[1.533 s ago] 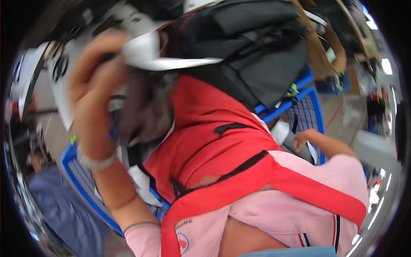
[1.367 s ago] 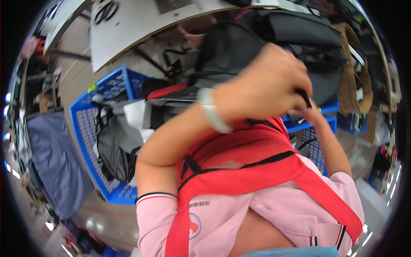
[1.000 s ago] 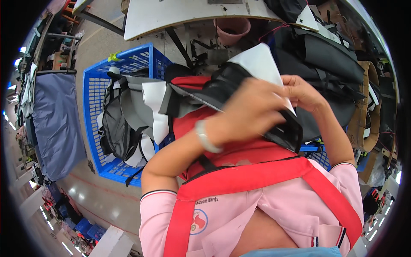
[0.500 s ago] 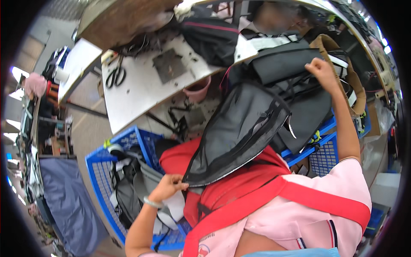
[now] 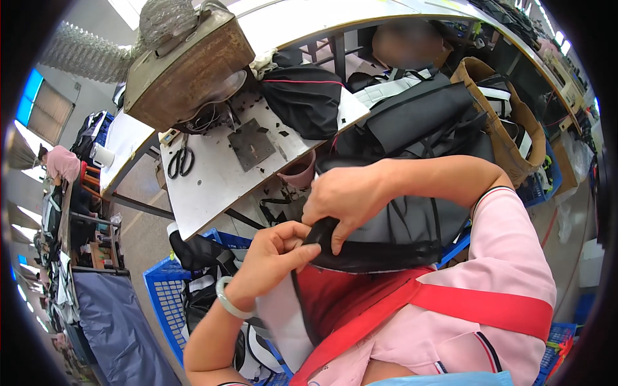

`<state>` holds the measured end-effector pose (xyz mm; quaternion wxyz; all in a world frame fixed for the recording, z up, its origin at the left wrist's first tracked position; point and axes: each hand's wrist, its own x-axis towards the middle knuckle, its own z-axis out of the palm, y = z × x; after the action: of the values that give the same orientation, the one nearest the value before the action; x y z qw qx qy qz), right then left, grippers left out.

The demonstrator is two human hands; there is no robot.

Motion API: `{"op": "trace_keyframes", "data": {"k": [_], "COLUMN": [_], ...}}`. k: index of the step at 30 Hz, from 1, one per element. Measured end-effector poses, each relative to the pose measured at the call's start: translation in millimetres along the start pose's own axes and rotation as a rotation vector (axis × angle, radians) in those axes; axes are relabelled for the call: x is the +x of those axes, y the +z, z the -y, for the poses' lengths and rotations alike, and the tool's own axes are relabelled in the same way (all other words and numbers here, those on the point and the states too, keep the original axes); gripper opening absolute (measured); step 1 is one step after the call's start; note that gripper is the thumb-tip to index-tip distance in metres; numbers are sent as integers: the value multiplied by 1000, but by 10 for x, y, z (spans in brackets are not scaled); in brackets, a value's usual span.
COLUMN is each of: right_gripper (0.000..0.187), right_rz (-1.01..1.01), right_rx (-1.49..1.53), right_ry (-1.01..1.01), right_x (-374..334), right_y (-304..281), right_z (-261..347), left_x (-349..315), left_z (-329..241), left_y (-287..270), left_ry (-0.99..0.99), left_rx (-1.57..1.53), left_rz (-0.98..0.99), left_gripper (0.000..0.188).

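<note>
Currently a black fabric panel [image 5: 393, 235] is pinched at its edge by both hands.
Slippage is risked: left hand [image 5: 273, 254] and right hand [image 5: 347, 199] are closed narrowly on one corner, above the blue crate [image 5: 164, 296].

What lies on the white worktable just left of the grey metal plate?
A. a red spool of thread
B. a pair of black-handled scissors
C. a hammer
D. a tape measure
B: black-handled scissors lie on the white worktable, just left of the grey metal plate.
</note>
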<state>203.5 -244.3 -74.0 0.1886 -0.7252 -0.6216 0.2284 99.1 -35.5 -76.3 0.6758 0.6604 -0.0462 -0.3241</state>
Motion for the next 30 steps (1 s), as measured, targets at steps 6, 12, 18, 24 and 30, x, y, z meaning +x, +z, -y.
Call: {"op": "trace_keyframes", "data": {"k": [6,12,18,24,30], "right_gripper": [30,39,45,49,63], "right_rz": [-77,-391,-437,-479,-420], "right_rx": [153,278,296,392,593], "right_ry": [191,245,350,338,374], "right_x": [167,440,643,799,887], "right_y": [68,-282,-608,-637,-629], "right_z": [-35,-580,-946,-1199,-1535], "left_x": [-75,227,607,848,1009], "left_z": [-26,-202,-209,-150,-127], "left_y": [-182,-747,-1300,-1579,-1662], "left_ry": [252,455,279,275,219], "left_rx": [1287,1227,527,378,291], "left_rz": [-165,-562,-683,-712,-700], "left_gripper": [20,26,27,25,26]}}
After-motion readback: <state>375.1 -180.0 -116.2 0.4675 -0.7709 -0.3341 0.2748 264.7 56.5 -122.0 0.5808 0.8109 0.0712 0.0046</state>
